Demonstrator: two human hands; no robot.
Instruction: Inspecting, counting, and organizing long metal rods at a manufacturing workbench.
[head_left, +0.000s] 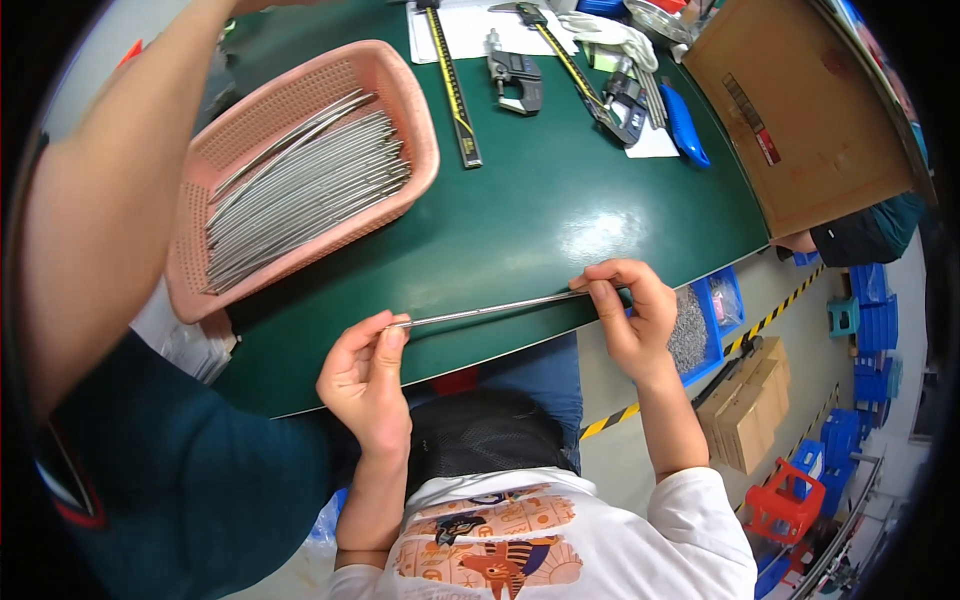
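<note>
A thin silvery metal rod (490,310) stretches between my two hands, just above the near edge of the green table. My left hand (370,370) pinches its left end between thumb and fingers. At the other end, slightly higher, my right hand (635,310) grips the rod the same way, its fingertips covering the tip. To the left, a pink plastic basket (415,120) stands on the table. Many similar metal rods (305,190) lie lengthwise in it, roughly side by side.
At the back lie a steel rule (452,85), a micrometer (516,80), a digital caliper (615,110) and white gloves (615,38). A cardboard box (800,110) stands at the right. A co-worker's arm (120,190) reaches past on the left. Blue bins (715,330) sit beyond the table's right edge.
</note>
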